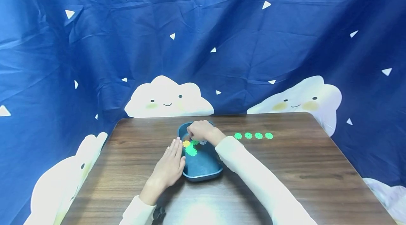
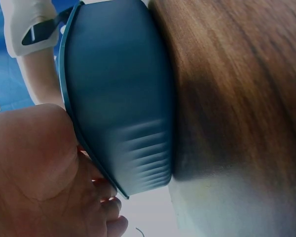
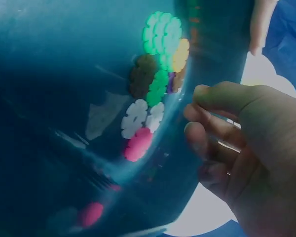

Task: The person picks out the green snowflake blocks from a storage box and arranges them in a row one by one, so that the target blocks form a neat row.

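Note:
Flower-shaped plastic discs lie in a dark blue bin (image 1: 203, 166). Among them the right wrist view shows green discs (image 3: 162, 33), an orange disc (image 3: 180, 55), a brown disc (image 3: 143, 75), a white disc (image 3: 134, 118) and a pink disc (image 3: 138, 144). My left hand (image 1: 171, 165) rests against the bin's left rim, fingers extended. Over the far part of the bin is my right hand (image 1: 203, 130). Its fingers (image 3: 222, 96) are loosely bent beside the discs, and no disc shows between them. Several green discs (image 1: 248, 135) form a row on the table, right of the bin.
The brown wooden table (image 1: 295, 175) carries the bin near its middle. Behind it hangs a blue cloth (image 1: 234, 24) with white clouds and triangles. A dark strap (image 1: 158, 213) shows at the left wrist.

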Demonstrator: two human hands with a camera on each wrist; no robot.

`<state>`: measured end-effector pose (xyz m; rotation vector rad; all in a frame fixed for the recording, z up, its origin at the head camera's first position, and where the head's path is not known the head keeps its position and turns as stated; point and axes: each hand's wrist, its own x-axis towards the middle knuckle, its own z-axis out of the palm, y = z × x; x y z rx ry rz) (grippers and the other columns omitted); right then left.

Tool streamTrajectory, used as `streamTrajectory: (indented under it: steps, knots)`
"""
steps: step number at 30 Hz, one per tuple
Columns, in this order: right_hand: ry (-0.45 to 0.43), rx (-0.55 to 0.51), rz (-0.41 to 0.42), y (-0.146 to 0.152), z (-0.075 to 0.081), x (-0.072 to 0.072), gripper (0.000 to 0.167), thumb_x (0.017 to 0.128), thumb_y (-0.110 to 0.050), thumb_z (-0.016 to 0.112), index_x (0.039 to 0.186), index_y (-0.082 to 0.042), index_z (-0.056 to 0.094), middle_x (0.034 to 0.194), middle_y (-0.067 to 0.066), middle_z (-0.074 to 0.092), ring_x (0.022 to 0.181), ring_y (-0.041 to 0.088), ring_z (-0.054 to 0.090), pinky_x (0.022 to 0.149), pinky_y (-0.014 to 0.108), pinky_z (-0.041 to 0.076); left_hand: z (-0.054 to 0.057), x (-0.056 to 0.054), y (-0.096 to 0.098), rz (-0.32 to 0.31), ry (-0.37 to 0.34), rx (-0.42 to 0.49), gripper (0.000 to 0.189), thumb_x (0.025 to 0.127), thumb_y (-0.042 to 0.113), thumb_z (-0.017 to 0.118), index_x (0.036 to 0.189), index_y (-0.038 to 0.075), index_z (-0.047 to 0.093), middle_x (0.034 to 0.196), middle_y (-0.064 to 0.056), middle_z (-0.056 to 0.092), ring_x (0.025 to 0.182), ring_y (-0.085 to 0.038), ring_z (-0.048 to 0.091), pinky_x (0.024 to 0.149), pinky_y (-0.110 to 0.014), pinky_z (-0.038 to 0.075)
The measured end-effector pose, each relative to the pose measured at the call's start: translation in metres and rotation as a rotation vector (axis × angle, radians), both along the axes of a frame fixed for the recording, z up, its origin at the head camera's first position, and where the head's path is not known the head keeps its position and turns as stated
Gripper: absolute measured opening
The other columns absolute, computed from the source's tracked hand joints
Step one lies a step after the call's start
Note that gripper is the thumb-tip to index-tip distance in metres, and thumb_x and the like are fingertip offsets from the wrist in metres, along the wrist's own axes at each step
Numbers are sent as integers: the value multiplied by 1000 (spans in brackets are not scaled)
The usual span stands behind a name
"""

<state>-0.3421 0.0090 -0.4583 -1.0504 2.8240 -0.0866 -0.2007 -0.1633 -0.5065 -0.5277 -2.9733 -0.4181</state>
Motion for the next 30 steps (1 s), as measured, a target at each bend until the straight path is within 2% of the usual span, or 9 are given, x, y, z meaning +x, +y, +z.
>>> streamTrajectory:
  steps: [7,12,18,23,30]
  knots:
    - [-54,75,-49,-4,-8,1,17,102,-22,72,117,-19,79,101,-6,77,77,10,64,74,26,58,-3,1,0,1,4,1,62,113,25,44,164,-8,30,175,-24,23,164,-39,24,133,-55,28]
    - [-79,117,-67,-6,-10,1,22,101,-25,74,122,-18,76,93,-5,73,72,11,63,67,26,56,-2,1,0,3,-3,-4,63,113,26,43,164,-7,29,176,-23,23,164,-38,23,133,-55,28]
    - [-63,183,-71,-10,-15,-5,22,102,-27,73,123,-21,76,83,-8,69,69,10,61,65,26,53,0,0,0,8,-5,-6,63,113,27,43,164,-7,30,176,-23,23,165,-37,23,133,-54,28]
    - [-48,211,-65,-12,-14,-4,21,103,-29,71,121,-21,76,90,-7,71,76,12,61,72,28,55,-1,-1,0,13,-14,-12,63,114,28,42,165,-6,28,176,-22,22,165,-37,22,133,-54,28]
    - [-52,190,-83,-10,-9,3,23,100,-32,74,118,-19,74,96,-5,72,81,14,62,80,31,59,-1,-1,0,15,-21,-8,63,113,27,43,165,-6,29,176,-22,22,165,-37,22,133,-54,27]
